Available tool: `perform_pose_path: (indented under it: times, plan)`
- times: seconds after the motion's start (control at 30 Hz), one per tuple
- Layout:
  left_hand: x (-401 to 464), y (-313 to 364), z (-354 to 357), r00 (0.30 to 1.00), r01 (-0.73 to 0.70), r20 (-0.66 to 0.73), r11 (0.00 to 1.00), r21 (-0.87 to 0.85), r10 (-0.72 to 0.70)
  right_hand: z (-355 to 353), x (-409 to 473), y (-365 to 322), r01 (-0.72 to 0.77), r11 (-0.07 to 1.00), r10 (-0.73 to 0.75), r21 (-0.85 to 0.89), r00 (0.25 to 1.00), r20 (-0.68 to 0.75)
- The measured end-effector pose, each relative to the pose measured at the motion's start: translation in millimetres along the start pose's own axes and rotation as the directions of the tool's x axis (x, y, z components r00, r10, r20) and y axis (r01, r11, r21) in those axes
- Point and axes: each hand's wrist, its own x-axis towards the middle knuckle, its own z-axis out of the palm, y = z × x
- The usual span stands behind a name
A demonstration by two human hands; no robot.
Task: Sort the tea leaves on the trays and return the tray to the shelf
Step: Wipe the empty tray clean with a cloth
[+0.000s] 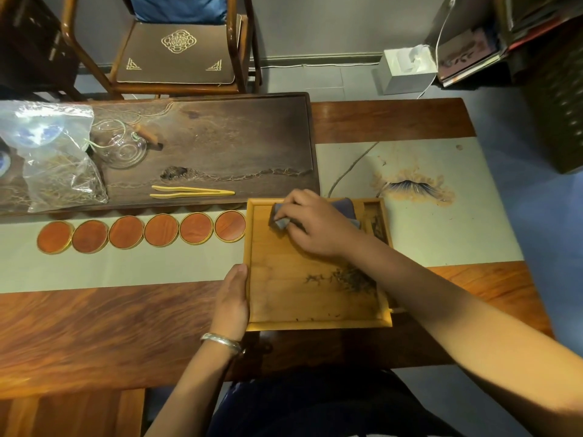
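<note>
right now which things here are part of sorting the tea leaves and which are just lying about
In the job:
- light wooden tray, steadied by left hand
- loose tea leaves on it
- blue-grey cloth, gripped by right hand

Lying about:
- bamboo tweezers
- six round coasters
- glass pitcher
- plastic bag
- tissue box

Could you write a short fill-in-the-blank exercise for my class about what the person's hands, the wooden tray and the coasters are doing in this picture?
1. The right hand presses a blue ____ onto the wooden tray.
2. The left hand rests against the tray's ____ edge.
3. A row of ____ round coasters lies left of the tray.
4. The loose tea leaves lie near the tray's ____ side.

Missing words: cloth; left; six; right
</note>
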Motion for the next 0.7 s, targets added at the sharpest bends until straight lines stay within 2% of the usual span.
perform_pose_path:
  times: [0.17,0.3,0.37,0.43,0.5,0.57,0.7]
  plan:
    - [4,-1,-3,0.999,0.039,-0.018,0.997,-0.066,-0.040,15,-10,-4,0.041,0.999,-0.040,-0.005,0.996,0.084]
    - [5,-7,-6,0.998,0.042,-0.043,0.999,-0.007,-0.042,19,-32,-14,0.046,0.998,-0.052,0.047,0.988,0.144]
    - [6,-8,-6,0.997,0.040,-0.072,0.999,0.000,-0.040,10,-37,-18,0.026,0.997,-0.028,0.067,0.999,0.031]
    - [7,-9,-6,0.994,0.047,-0.097,0.999,-0.002,-0.047,-3,-37,-26,0.020,0.998,-0.013,0.055,0.990,-0.141]
    - [6,-11,-4,0.992,0.049,-0.115,0.999,0.003,-0.048,-12,-37,-39,0.027,0.999,-0.017,0.042,0.976,-0.217]
    - [5,-12,-1,0.991,0.026,-0.129,1.000,-0.012,-0.027,-10,-38,-57,0.026,0.999,-0.020,0.037,0.985,-0.172]
    - [1,-10,-1,0.996,-0.036,-0.084,0.996,0.078,0.043,23,-50,-80,0.077,0.997,-0.076,-0.014,0.994,0.076]
